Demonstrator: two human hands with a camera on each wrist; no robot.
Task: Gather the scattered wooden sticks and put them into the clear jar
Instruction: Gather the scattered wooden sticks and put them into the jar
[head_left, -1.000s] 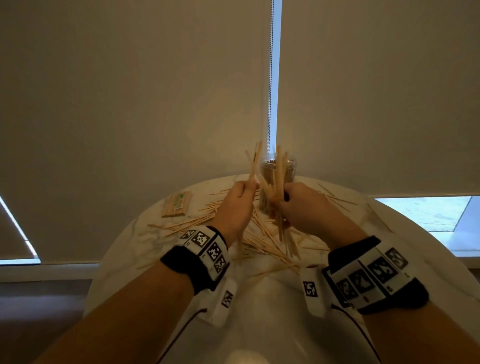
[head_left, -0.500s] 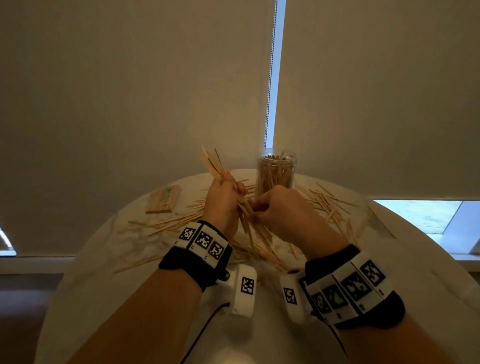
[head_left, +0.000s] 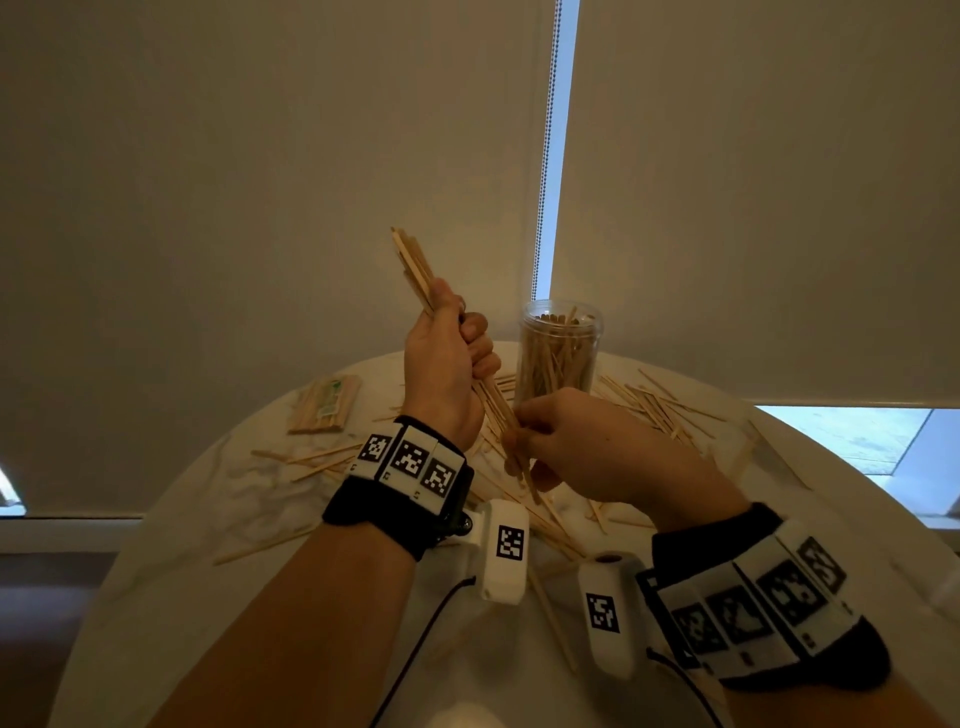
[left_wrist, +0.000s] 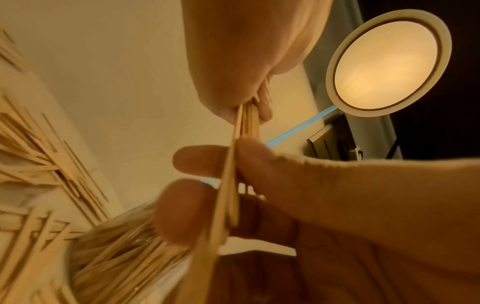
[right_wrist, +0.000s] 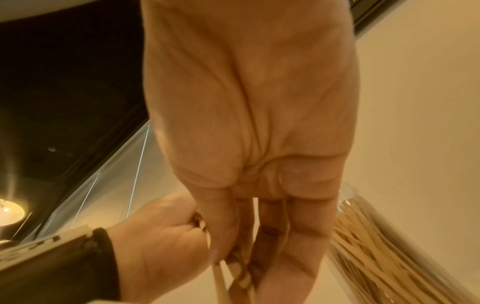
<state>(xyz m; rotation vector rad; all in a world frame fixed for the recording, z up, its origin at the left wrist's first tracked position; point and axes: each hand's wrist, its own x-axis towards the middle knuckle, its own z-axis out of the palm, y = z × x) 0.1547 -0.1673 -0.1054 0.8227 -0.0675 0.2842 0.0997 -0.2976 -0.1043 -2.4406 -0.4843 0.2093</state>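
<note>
My left hand (head_left: 452, 353) grips a bundle of wooden sticks (head_left: 415, 270) in its fist, tilted up to the left above the table. My right hand (head_left: 566, 441) pinches the bundle's lower end (left_wrist: 228, 185) between thumb and fingers. The clear jar (head_left: 558, 353) stands upright just behind my right hand, packed with sticks. Many loose sticks (head_left: 654, 405) lie scattered on the round white table (head_left: 208, 519) around and under both hands. In the right wrist view the jar (right_wrist: 376, 257) is at the right and the left hand (right_wrist: 161, 232) at lower left.
A small banded pack of sticks (head_left: 324, 402) lies at the table's back left. A window blind with a bead chain (head_left: 545, 156) hangs close behind the table. The table's near part carries only a few stray sticks (head_left: 550, 618).
The left hand has lifted the bundle higher and tilted it further left. The right hand has slid down to the bundle's lower end. The jar now stands uncovered.
</note>
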